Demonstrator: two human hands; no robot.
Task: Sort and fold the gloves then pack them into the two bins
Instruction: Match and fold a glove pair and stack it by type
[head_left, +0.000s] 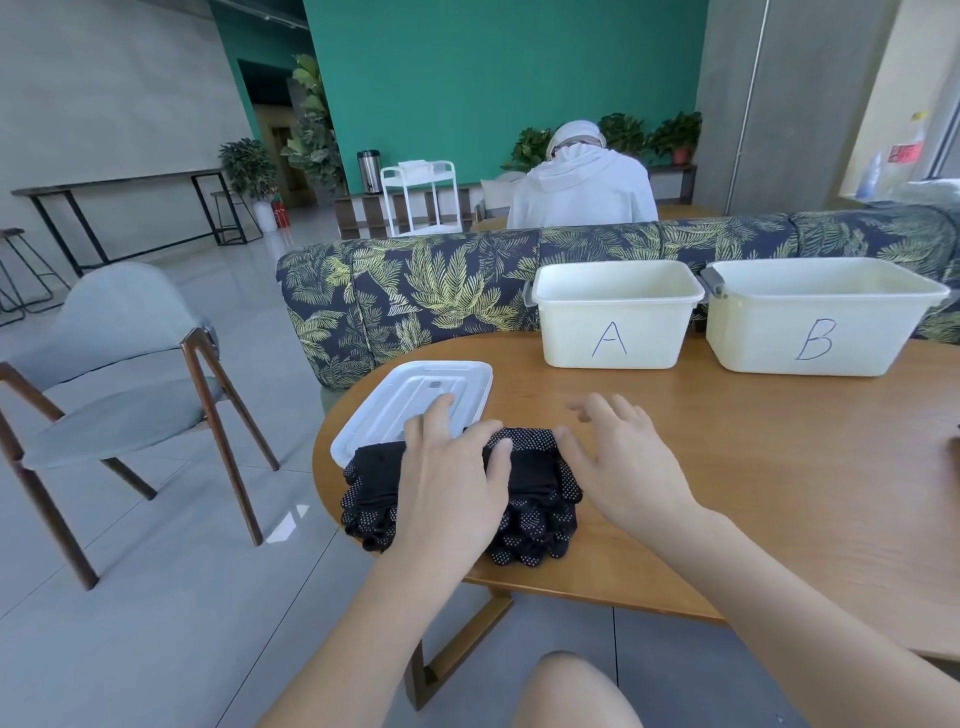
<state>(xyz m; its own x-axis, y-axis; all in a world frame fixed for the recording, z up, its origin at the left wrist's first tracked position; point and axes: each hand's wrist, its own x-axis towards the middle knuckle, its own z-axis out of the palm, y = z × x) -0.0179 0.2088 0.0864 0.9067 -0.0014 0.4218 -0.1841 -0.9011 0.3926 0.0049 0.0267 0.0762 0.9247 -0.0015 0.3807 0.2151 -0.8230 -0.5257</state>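
The black dotted gloves (535, 499) lie stacked at the table's (727, 467) near left edge — long axis left to right, fingertips toward the viewer. The left hand (452, 467) presses flat, hiding their middle; the right hand (618, 457) hovers spread — its thumb's contact unclear.

My wooden bench (727, 493) and its load

Bin A (615, 332) and bin B (815, 338) stand side by side at its far edge; a white lid (415, 395) and black dotted gloves (540, 499) lie near me.
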